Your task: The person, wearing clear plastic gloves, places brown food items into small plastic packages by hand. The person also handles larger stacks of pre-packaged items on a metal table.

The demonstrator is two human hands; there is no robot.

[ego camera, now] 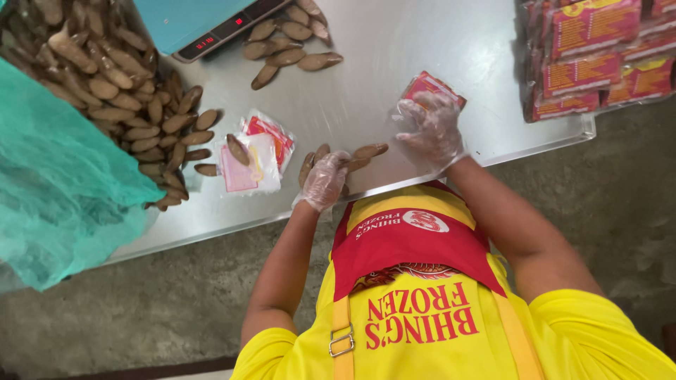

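Far left: a green mesh net (pixel 56 176) drapes over the edge of the steel surface (pixel 366 63). Beside it lies a large heap of brown pieces (pixel 105 77), spindle-shaped and loose, not in any container. A blue-topped scale (pixel 204 28) stands at the far edge, with a smaller scatter of the same pieces just right of it.

Centre: two flat clear-and-red pouches (pixel 257 151) lie overlapping, with one brown piece resting on top.

The left hand (pixel 325 179), in a clear glove, is curled around a small bunch of pieces (pixel 362 153) at the near edge. Their long axes run away from the body, angled to the right, and their tips point toward the other hand.

The right hand (pixel 429 130), also gloved, is partly open with its fingers spread over a red pouch (pixel 431 86), holding it against the surface. Whether the pouch mouth is open cannot be told. The bunch lies just left of this pouch, and the left hand is the nearer one.

Far right: stacked filled red packs (pixel 591 56), sealed.
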